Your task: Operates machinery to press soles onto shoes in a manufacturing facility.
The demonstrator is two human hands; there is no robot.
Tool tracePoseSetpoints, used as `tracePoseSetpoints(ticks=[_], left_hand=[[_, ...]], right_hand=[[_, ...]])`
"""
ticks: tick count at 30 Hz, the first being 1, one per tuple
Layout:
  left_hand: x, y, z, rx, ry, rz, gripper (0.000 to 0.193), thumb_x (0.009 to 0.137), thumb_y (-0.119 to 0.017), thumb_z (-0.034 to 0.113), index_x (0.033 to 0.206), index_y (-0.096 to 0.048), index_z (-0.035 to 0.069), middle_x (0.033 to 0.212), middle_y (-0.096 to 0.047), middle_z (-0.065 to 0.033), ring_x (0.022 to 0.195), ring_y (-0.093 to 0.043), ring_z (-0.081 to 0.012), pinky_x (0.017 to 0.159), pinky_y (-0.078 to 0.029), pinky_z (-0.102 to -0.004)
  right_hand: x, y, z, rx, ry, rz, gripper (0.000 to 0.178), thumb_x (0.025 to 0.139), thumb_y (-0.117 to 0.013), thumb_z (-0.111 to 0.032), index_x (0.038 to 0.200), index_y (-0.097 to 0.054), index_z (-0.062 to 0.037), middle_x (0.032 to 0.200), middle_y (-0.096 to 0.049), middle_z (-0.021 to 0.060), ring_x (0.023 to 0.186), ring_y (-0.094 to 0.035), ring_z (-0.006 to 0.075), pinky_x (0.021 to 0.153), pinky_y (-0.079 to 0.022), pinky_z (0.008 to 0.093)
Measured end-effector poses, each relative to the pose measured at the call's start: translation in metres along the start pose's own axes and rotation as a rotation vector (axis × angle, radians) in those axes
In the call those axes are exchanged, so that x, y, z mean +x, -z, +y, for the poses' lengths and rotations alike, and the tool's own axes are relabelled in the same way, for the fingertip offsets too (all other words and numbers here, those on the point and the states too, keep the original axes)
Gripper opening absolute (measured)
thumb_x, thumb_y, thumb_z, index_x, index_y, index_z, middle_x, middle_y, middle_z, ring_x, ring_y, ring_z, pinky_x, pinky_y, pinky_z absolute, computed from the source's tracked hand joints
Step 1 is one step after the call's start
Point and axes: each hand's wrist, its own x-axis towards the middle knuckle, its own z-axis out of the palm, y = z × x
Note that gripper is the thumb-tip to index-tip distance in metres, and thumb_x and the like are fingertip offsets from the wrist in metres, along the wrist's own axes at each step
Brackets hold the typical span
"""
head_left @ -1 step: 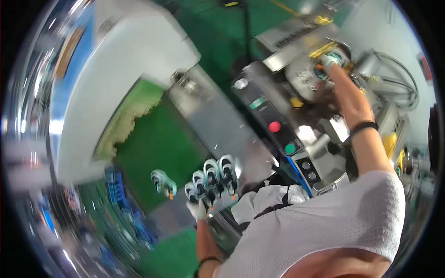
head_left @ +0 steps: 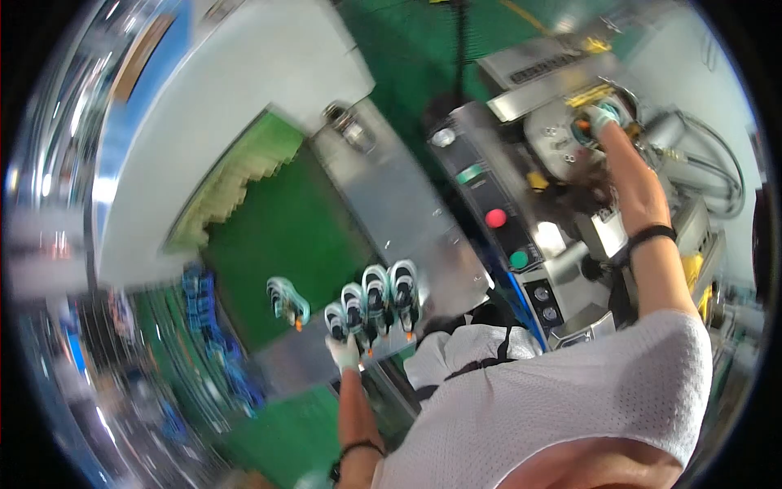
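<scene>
My left hand (head_left: 344,352), in a whitish glove, is closed at the heel of a black-and-white running shoe (head_left: 335,320). That shoe ends a row of several alike, with pale teal soles and orange tabs; a neighbouring shoe (head_left: 375,295) stands close beside it. One more shoe (head_left: 287,301) lies apart on the green belt. Far to the right, my right hand (head_left: 603,119), also gloved, reaches into a metal machine (head_left: 556,145). Its fingers close round a teal and orange piece that looks like another shoe; blur hides the details.
A green conveyor belt (head_left: 281,236) runs out from a white curved housing (head_left: 244,65) with a fringed curtain. Along it lies a grey metal ledge (head_left: 399,191). The machine's black panel carries a red button (head_left: 496,218) and a green button (head_left: 519,259). Hoses (head_left: 717,155) hang at the right.
The view has shifted slightly, so the machine and belt sit a little further right. Both hands stay at the same things.
</scene>
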Motion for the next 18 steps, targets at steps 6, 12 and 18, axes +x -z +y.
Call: tracePoseSetpoints(ticks=[6,12,18], left_hand=[[-0.020,0.024,0.007,0.068,0.194,0.102,0.058,0.081,-0.079,0.024,0.126,-0.047,0.008,0.112,-0.066,-0.0202,0.100,-0.067,-0.0415,0.088,-0.052,-0.0457],[-0.015,0.040,0.015,0.167,0.097,-0.063,0.079,0.082,-0.079,0.034,0.138,-0.039,-0.003,0.136,-0.052,-0.0241,0.111,-0.062,-0.0414,0.098,-0.048,-0.0440],[0.064,0.131,0.008,-0.198,-0.137,-0.210,0.053,0.090,-0.075,0.016,0.132,-0.049,-0.004,0.128,-0.059,-0.0164,0.115,-0.059,-0.0248,0.098,-0.048,-0.0379]], right_hand=[[-0.066,-0.034,-0.027,-0.018,0.517,0.102,0.029,0.093,-0.069,-0.028,0.107,-0.064,-0.0025,0.090,-0.065,0.0060,0.081,-0.062,0.0153,0.076,-0.050,0.0333],[-0.445,-0.186,0.073,-0.497,1.029,0.351,0.075,0.096,-0.066,-0.029,0.153,-0.031,0.0057,0.157,-0.034,0.0252,0.144,-0.039,0.0314,0.116,-0.032,0.0371],[-0.417,-0.223,0.268,-1.286,0.891,0.382,0.088,0.073,-0.071,-0.015,0.148,-0.031,0.0088,0.153,-0.025,0.0404,0.143,-0.024,0.0574,0.119,-0.023,0.0550]])
